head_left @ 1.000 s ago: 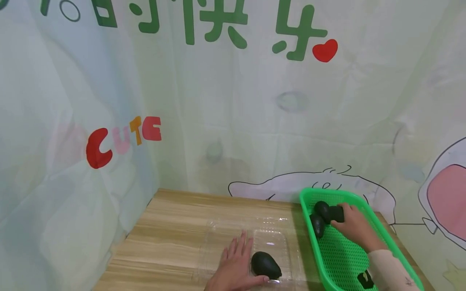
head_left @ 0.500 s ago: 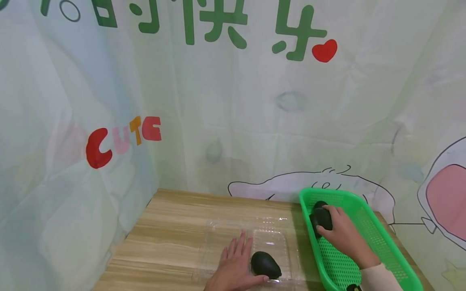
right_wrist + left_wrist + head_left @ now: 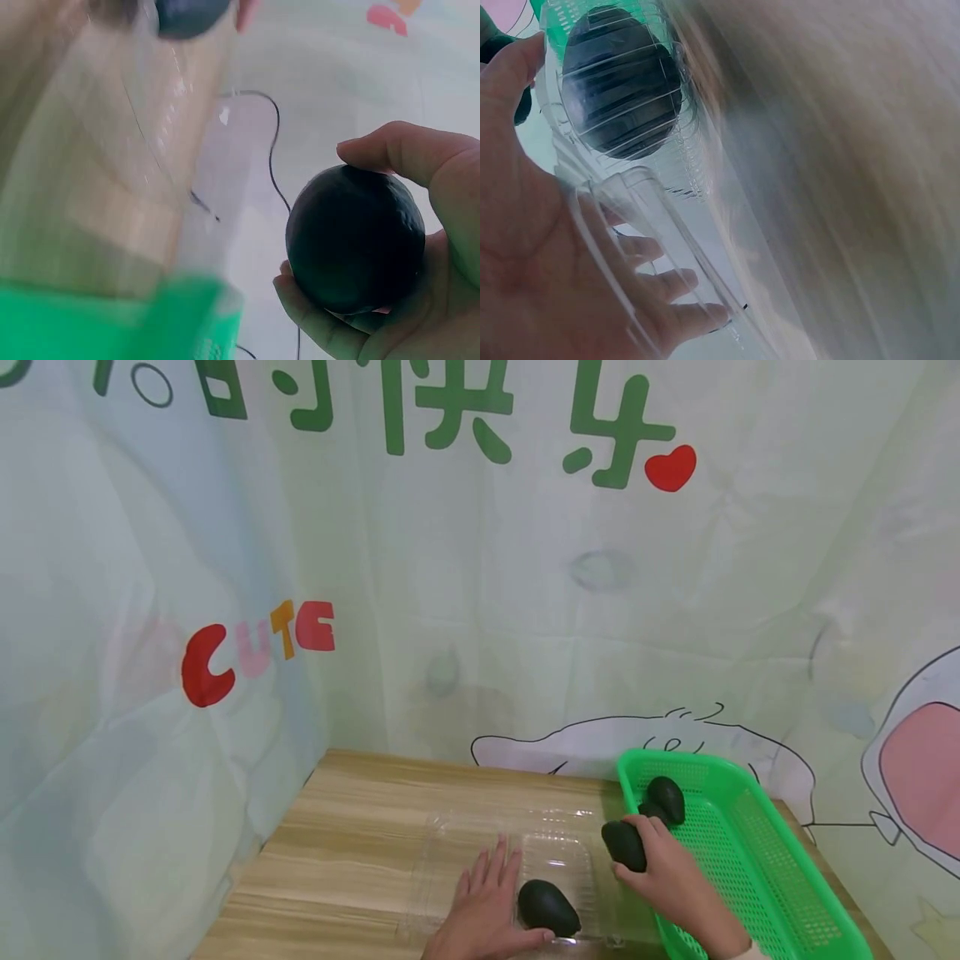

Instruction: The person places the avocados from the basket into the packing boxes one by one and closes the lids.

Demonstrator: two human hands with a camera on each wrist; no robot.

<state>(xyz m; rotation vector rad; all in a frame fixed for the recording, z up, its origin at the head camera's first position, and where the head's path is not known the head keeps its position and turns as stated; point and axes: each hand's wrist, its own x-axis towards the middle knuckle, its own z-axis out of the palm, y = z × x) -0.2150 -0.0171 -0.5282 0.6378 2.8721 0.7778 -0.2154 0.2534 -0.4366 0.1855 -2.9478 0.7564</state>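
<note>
In the head view my right hand (image 3: 671,881) grips a dark avocado (image 3: 624,845) over the left rim of the green basket (image 3: 750,852). The right wrist view has thumb and fingers curled round this avocado (image 3: 354,236). My left hand (image 3: 483,910) lies with straight fingers on a clear plastic clamshell container (image 3: 558,852), its thumb by another avocado (image 3: 547,907) in the right compartment. Seen from the left wrist, that avocado (image 3: 619,82) shows through the ribbed plastic wall. Other avocados (image 3: 666,799) sit at the basket's far left corner, one partly hidden.
The wooden table (image 3: 352,843) bears the container and, to its right, the basket. A printed cloth backdrop (image 3: 450,568) rises behind the table and along its left side.
My right hand has taken an avocado up from the basket's far left corner and moved it toward me and left, to the basket's rim. My left hand has stayed in place.
</note>
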